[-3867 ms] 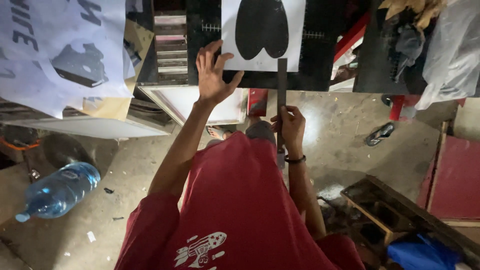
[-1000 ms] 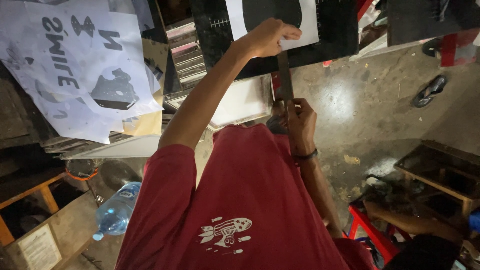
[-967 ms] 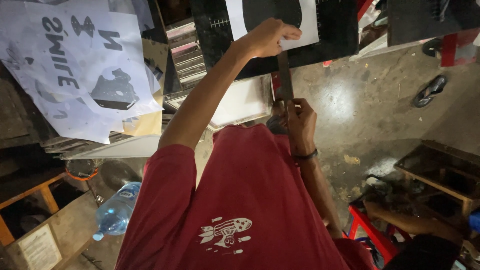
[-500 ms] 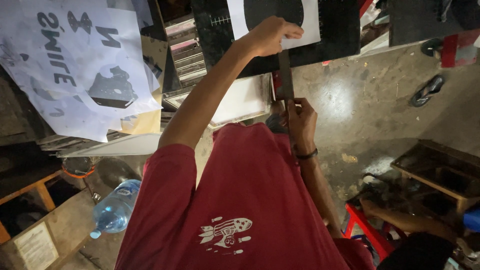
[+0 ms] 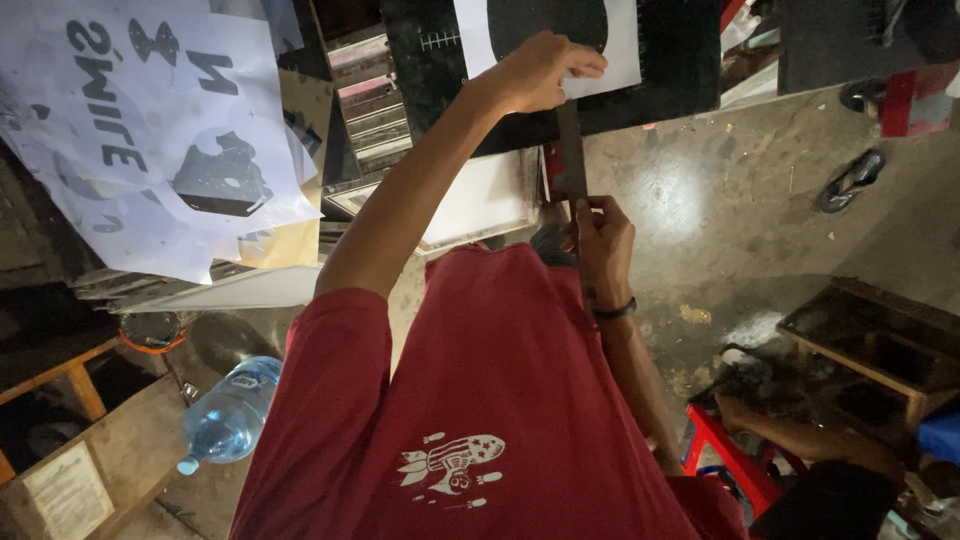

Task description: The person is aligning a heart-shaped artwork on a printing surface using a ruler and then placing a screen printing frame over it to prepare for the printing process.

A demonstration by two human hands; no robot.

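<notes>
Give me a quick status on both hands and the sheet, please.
Left hand pressing the white sheet onto the dark board. Right hand gripping the dark strip below. Nothing in the way.

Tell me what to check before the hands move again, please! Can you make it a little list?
1. Left hand pressing on the white sheet with the black shape: ok, fingers rest on its lower edge.
2. Right hand gripping the long dark strip: ok, fingers are closed around its lower end.
3. Strip reaching the sheet: ok, its top end meets the sheet's lower edge under the left hand.
4. Strip running straight: cannot tell, the top end is hidden by the hand.
5. Sheet lying flat on the black board: cannot tell, only part of it shows.
6. Another person's arm staying away: ok, it is low, by the red stool.
</notes>
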